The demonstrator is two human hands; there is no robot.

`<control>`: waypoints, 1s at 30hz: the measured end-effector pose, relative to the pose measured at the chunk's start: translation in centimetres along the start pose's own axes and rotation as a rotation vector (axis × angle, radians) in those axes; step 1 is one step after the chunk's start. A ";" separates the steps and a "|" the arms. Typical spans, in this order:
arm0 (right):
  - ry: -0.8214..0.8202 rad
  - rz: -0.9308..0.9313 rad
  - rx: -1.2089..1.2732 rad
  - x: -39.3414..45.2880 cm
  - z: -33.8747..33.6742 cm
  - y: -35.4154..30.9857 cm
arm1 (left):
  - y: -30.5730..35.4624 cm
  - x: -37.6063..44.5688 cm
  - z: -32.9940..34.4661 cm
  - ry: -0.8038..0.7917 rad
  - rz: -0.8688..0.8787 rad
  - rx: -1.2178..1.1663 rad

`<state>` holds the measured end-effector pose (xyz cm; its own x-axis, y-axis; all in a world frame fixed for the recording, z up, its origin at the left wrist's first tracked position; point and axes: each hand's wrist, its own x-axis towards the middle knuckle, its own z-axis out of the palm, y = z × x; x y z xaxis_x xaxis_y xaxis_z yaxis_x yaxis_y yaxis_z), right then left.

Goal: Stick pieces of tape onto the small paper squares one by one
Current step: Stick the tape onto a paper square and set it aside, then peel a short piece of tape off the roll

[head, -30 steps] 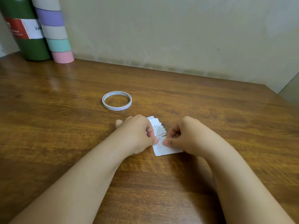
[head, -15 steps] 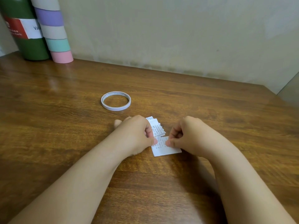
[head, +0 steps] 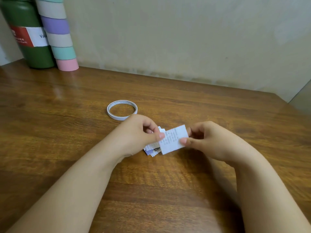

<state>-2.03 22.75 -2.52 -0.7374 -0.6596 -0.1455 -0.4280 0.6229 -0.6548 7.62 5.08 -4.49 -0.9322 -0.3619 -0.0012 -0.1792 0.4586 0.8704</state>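
Note:
A small white paper square point(head: 173, 140) with faint print is held up off the table, tilted. My left hand point(head: 138, 132) pinches its left edge with thumb and forefinger, and my right hand point(head: 207, 140) pinches its right edge. Under it, a small pile of more paper squares point(head: 151, 148) lies on the wooden table point(head: 168, 190), partly hidden by my left hand. A thin white roll of tape point(head: 122, 110) lies flat on the table just beyond my left hand. I cannot tell whether any tape is on the held square.
At the back left corner stand a dark green bottle point(head: 28, 39) and a tall stack of pastel rolls point(head: 58, 37), both against the beige wall point(head: 185, 39). The table's right edge point(head: 296, 108) lies at the far right.
Both hands have lifted one paper square off the table and tilted it up. Before, they pressed it flat beside the pile. The tape roll has not moved.

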 end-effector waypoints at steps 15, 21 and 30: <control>0.613 0.170 -0.114 3.3 1.4 1.8 | -2.1 3.5 -2.7 0.291 -0.136 0.875; 0.618 -0.045 -0.088 3.0 2.0 0.7 | -3.5 4.1 -3.1 0.358 -0.057 0.832; 0.661 -0.503 -0.011 1.2 5.0 -2.2 | 0.2 1.0 -2.3 0.226 0.095 -0.364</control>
<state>0.66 18.48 -4.93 -0.6104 -0.4795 0.6305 -0.7910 0.3262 -0.5176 7.37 2.89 -3.19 -0.8396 -0.5191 0.1601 0.0646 0.1972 0.9782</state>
